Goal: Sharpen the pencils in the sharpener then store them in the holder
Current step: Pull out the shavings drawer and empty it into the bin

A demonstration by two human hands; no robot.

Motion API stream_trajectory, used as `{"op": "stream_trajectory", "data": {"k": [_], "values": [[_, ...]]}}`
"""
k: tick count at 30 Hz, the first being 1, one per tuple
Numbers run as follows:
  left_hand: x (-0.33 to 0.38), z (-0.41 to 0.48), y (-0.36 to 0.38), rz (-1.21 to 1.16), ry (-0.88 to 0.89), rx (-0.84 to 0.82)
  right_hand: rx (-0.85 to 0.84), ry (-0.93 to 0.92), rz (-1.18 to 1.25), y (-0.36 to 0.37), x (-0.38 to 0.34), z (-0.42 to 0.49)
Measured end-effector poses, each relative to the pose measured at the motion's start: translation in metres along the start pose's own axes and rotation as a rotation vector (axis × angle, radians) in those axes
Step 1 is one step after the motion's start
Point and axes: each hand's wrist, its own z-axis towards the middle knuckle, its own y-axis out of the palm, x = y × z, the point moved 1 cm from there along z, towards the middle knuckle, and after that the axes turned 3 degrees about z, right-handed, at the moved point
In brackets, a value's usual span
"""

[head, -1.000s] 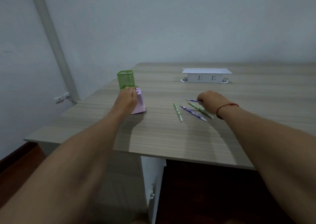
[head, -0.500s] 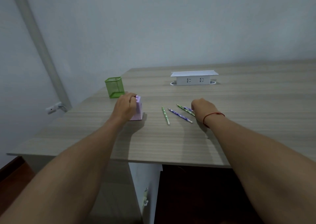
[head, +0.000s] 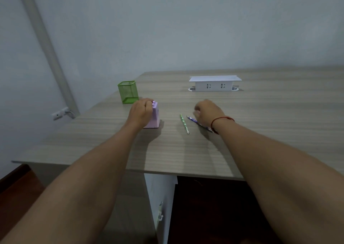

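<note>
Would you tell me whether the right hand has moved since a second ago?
Yes. The right hand has shifted left, closer to the green pencil, which has stayed put, and it now covers part of the purple pencil.

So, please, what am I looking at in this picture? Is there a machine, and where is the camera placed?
There is no machine here: a person works with two bare hands. The camera sits on the person's head and looks forward and down, so both arms reach in from the bottom edge. The left hand grips a lilac pencil sharpener, which stands on the wooden table. Behind it stands a green mesh holder; no pencil sticks out of it. A green pencil and a purple pencil lie between the hands. The right hand, fingers curled, is over the purple pencil's near end; whether it holds anything cannot be seen. A white socket box stands further back.
</note>
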Motion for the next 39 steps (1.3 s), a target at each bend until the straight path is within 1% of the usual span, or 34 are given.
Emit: {"op": "stream_trajectory", "data": {"k": [3, 7, 9, 11, 13, 21, 25, 28, 30, 33, 39], "values": [[0.001, -0.001, 0.0, 0.003, -0.003, -0.003, -0.097, -0.109, 0.264, 0.011, -0.045, 0.004], [-0.002, 0.0, 0.0, 0.027, 0.012, -0.018, -0.269, -0.103, 0.41, 0.036, -0.089, 0.008], [-0.005, 0.001, -0.001, 0.041, 0.023, -0.03, -0.268, -0.07, 0.461, 0.047, -0.099, 0.011], [-0.006, 0.001, -0.001, 0.049, 0.041, -0.041, -0.231, -0.033, 0.517, 0.053, -0.102, 0.014], [-0.007, 0.001, -0.001, 0.046, 0.05, -0.039, -0.224, -0.021, 0.514, 0.055, -0.1, 0.017], [-0.008, -0.001, -0.001, 0.048, 0.065, -0.025, -0.311, -0.049, 0.458, 0.05, -0.096, 0.021], [-0.005, -0.004, -0.003, 0.048, 0.063, -0.037, -0.329, -0.051, 0.444, 0.041, -0.095, 0.016], [-0.002, -0.004, -0.005, 0.023, 0.059, -0.041, -0.382, -0.039, 0.441, 0.042, -0.1, 0.013], [-0.002, -0.005, -0.006, 0.034, 0.066, -0.053, -0.371, -0.039, 0.482, 0.047, -0.103, 0.013], [-0.003, -0.004, -0.006, 0.043, 0.077, -0.055, -0.308, -0.042, 0.5, 0.05, -0.103, 0.014], [-0.007, -0.003, -0.005, 0.044, 0.082, -0.064, -0.328, -0.011, 0.418, 0.046, -0.095, 0.016]]}}
